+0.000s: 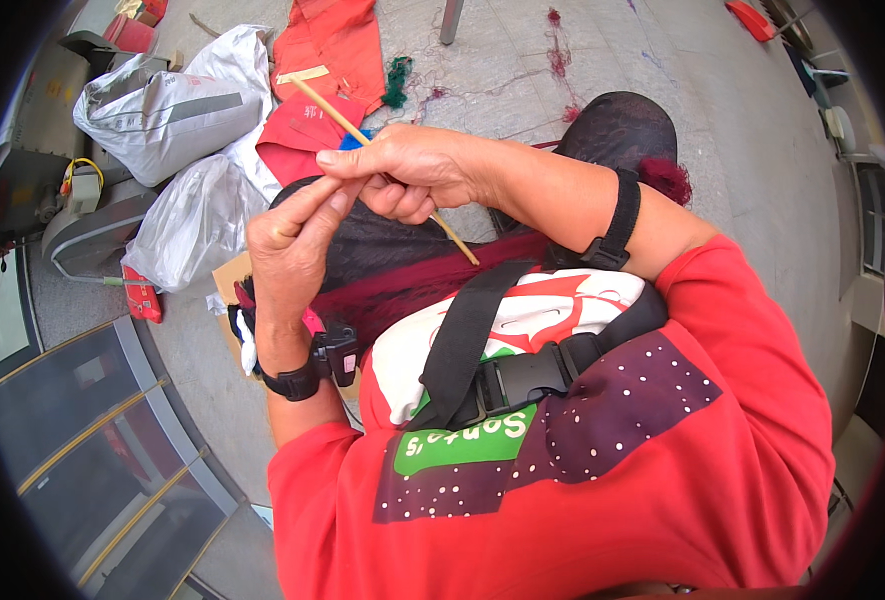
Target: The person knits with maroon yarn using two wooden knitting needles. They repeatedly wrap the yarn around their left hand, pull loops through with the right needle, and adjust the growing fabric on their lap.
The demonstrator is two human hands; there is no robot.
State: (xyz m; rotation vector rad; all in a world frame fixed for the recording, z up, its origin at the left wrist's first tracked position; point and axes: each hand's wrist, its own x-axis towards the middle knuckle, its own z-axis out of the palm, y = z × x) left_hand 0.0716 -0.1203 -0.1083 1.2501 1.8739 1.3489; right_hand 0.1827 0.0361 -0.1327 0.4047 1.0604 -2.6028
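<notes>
My right hand (408, 170) is closed round a thin wooden stick (328, 108), which runs slantwise from the far left down toward my lap. Thumb and fingers of my left hand (293, 235) are pinched together, meeting the fingertips of my right hand. Whatever sits in that pinch is too small or hidden to make out. Under both hands, dark red yarn (403, 285) stretches across my lap over the dark patterned trousers (618, 135). A bundle of dark red yarn (666, 180) hangs beside my right knee. A small blue piece (355, 141) shows just beyond my hands.
At the left lie a white woven sack (173, 115) and a clear plastic bag (193, 220). Red cloth (333, 45), dark green yarn (398, 82) and red yarn scraps (559, 55) are on the floor ahead. Grey machinery (88, 235) stands left; a red dustpan-like object (751, 18) is far right.
</notes>
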